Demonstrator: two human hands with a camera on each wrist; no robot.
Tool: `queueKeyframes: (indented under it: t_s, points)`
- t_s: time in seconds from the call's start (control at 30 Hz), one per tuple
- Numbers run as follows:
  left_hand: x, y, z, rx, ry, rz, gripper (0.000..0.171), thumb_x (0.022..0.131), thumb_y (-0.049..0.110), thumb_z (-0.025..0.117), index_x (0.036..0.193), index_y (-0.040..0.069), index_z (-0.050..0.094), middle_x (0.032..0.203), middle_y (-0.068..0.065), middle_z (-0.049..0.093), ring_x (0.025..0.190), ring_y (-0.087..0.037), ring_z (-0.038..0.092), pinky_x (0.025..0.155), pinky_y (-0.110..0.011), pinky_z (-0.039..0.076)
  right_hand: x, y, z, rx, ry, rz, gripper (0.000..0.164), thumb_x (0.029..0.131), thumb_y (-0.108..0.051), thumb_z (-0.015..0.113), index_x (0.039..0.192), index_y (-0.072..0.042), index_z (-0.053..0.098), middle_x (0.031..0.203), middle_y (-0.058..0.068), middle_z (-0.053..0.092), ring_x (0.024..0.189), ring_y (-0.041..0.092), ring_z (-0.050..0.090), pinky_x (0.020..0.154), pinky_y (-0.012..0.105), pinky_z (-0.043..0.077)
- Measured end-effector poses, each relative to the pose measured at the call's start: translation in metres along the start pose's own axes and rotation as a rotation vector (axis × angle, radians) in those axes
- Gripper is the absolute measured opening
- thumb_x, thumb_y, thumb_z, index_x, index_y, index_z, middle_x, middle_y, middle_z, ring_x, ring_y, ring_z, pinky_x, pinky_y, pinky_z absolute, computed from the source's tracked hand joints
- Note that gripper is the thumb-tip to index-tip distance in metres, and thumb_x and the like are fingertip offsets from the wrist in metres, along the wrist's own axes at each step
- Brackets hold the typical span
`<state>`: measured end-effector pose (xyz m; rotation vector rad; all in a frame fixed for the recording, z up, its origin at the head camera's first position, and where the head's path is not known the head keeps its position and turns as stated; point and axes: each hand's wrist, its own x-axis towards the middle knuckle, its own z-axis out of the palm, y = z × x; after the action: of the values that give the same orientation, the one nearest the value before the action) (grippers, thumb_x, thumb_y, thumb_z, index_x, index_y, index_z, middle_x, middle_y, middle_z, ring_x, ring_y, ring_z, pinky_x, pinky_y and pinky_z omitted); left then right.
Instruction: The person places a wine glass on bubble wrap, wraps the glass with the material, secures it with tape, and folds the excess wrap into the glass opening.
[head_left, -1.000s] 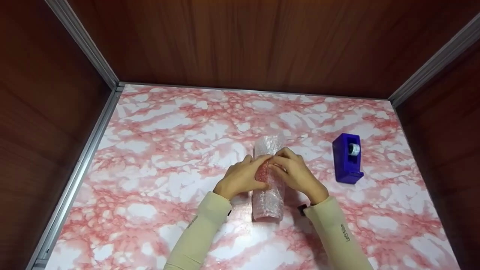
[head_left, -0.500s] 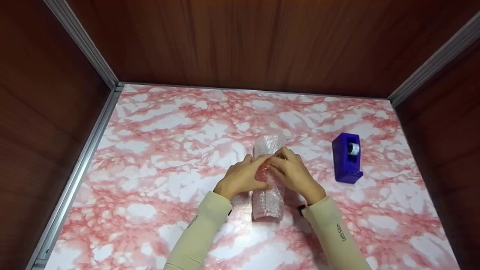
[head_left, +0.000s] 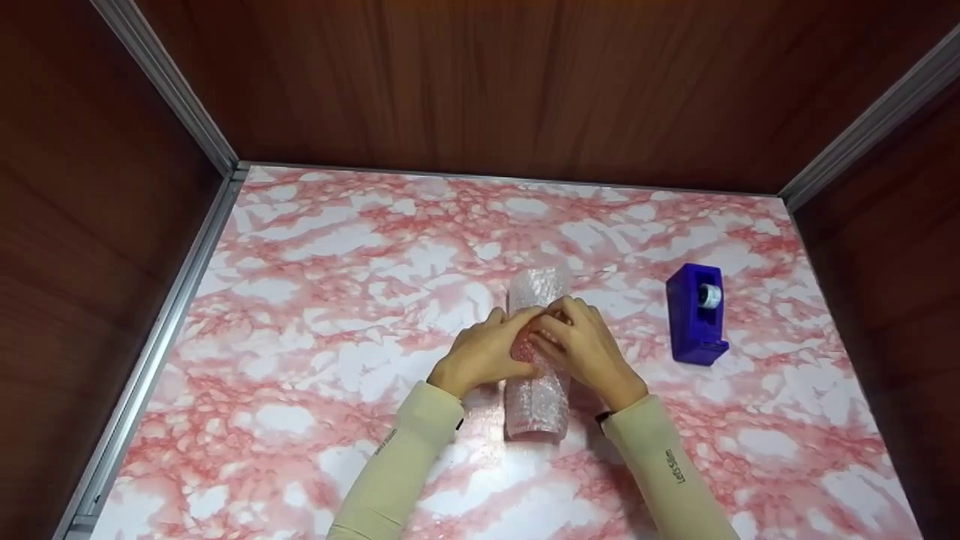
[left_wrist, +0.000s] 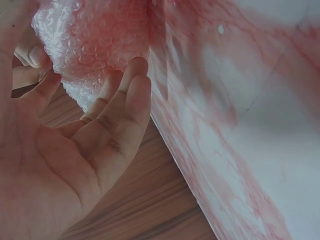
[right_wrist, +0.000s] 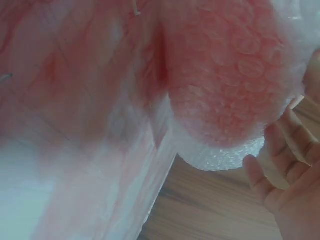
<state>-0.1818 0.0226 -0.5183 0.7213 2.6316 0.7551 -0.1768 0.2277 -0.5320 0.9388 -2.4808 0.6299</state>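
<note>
A roll of bubble wrap (head_left: 538, 409) lies lengthwise on the table in the head view, with pink showing through it. My left hand (head_left: 484, 352) holds it from the left, thumb and forefinger spread over its top. In the left wrist view, the other fingers bend along the side of the bubble wrap (left_wrist: 105, 37). From the right, my right hand (head_left: 592, 349) grips the roll near its middle, forefinger and thumb bent close to the left fingertips. In the right wrist view, several fingertips touch the bubble wrap (right_wrist: 230, 75). What lies between the forefingers and thumbs is hidden.
A purple tape dispenser (head_left: 694, 319) with a small roll of clear tape (head_left: 709, 297) stands to the right. The red-and-white marbled table (head_left: 337, 300) is bounded by dark wood panels (head_left: 480, 90) at the back and both sides.
My right hand has shifted slightly to the left over the bubble wrap, its forearm following. My left hand and the roll hold nearly the same place.
</note>
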Motion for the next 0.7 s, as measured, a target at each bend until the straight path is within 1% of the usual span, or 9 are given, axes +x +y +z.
queueKeyframes:
  t_s: [0.07, 0.13, 0.27, 0.33, 0.43, 0.5, 0.57, 0.63, 0.7]
  points:
    - [0.000, 0.000, 0.000, 0.006, 0.001, 0.001, 0.096, 0.079, 0.057, 0.079, 0.158, 0.041, 0.026, 0.115, -0.007, 0.052, 0.080, -0.020, 0.057, 0.073, -0.042, 0.050, -0.001, 0.001, 0.002, 0.023, 0.015, 0.038, 0.025, 0.087, -0.024, 0.081, 0.103, -0.011, 0.068, 0.102, 0.008, 0.057, 0.087, 0.027, 0.055, 0.074, 0.044, 0.045]
    - [0.001, -0.001, 0.001, 0.006, 0.004, -0.001, 0.096, 0.079, 0.058, 0.079, 0.158, 0.040, 0.027, 0.116, -0.007, 0.052, 0.081, -0.021, 0.057, 0.073, -0.042, 0.050, -0.003, 0.002, 0.004, 0.078, 0.018, 0.120, 0.034, 0.085, -0.025, 0.082, 0.106, -0.008, 0.062, 0.101, 0.009, 0.055, 0.089, 0.027, 0.052, 0.076, 0.043, 0.043]
    - [0.002, 0.000, 0.003, 0.003, 0.010, 0.013, 0.096, 0.077, 0.059, 0.080, 0.156, 0.044, 0.027, 0.123, -0.011, 0.053, 0.087, -0.023, 0.060, 0.075, -0.043, 0.051, -0.006, 0.003, 0.007, 0.248, 0.008, 0.376, 0.053, 0.079, -0.025, 0.084, 0.118, -0.006, 0.052, 0.113, 0.015, 0.047, 0.102, 0.030, 0.044, 0.085, 0.045, 0.043]
    - [0.002, 0.000, 0.004, 0.001, 0.012, 0.020, 0.096, 0.077, 0.059, 0.080, 0.156, 0.047, 0.026, 0.129, -0.014, 0.052, 0.090, -0.025, 0.062, 0.076, -0.044, 0.052, -0.007, 0.003, 0.009, 0.332, -0.006, 0.499, 0.067, 0.077, -0.025, 0.083, 0.129, -0.006, 0.046, 0.124, 0.018, 0.041, 0.112, 0.033, 0.041, 0.091, 0.048, 0.042]
    - [0.003, 0.000, 0.004, -0.007, 0.012, 0.017, 0.096, 0.077, 0.057, 0.081, 0.155, 0.048, 0.027, 0.131, -0.015, 0.051, 0.091, -0.026, 0.062, 0.075, -0.044, 0.052, -0.009, 0.003, 0.012, 0.437, -0.039, 0.648, 0.090, 0.078, -0.030, 0.083, 0.148, -0.008, 0.031, 0.142, 0.021, 0.031, 0.124, 0.037, 0.040, 0.096, 0.052, 0.043]
    - [0.002, 0.000, 0.003, -0.012, 0.016, 0.009, 0.096, 0.076, 0.056, 0.082, 0.155, 0.048, 0.027, 0.129, -0.014, 0.052, 0.090, -0.025, 0.061, 0.075, -0.043, 0.052, -0.009, 0.003, 0.014, 0.515, -0.058, 0.725, 0.103, 0.080, -0.034, 0.084, 0.156, -0.008, 0.019, 0.148, 0.022, 0.026, 0.127, 0.039, 0.041, 0.097, 0.054, 0.044]
    - [0.002, -0.001, 0.003, -0.019, 0.022, 0.004, 0.096, 0.076, 0.056, 0.082, 0.155, 0.048, 0.028, 0.125, -0.012, 0.053, 0.088, -0.022, 0.060, 0.074, -0.042, 0.051, -0.010, 0.003, 0.015, 0.582, -0.077, 0.795, 0.112, 0.080, -0.039, 0.084, 0.158, -0.008, 0.010, 0.150, 0.023, 0.027, 0.130, 0.040, 0.042, 0.100, 0.055, 0.043]
    - [0.001, -0.001, 0.003, -0.025, 0.026, 0.009, 0.096, 0.076, 0.056, 0.082, 0.155, 0.048, 0.028, 0.125, -0.011, 0.052, 0.086, -0.021, 0.060, 0.074, -0.042, 0.051, -0.010, 0.002, 0.016, 0.623, -0.092, 0.855, 0.116, 0.080, -0.044, 0.083, 0.159, -0.007, 0.006, 0.152, 0.024, 0.028, 0.132, 0.039, 0.042, 0.102, 0.055, 0.041]
    - [0.001, -0.001, 0.004, -0.028, 0.028, 0.020, 0.095, 0.076, 0.057, 0.082, 0.155, 0.048, 0.028, 0.125, -0.012, 0.050, 0.085, -0.022, 0.060, 0.074, -0.042, 0.052, -0.009, 0.000, 0.018, 0.649, -0.097, 0.896, 0.117, 0.079, -0.046, 0.083, 0.159, -0.007, 0.006, 0.152, 0.024, 0.029, 0.132, 0.039, 0.041, 0.103, 0.054, 0.039]
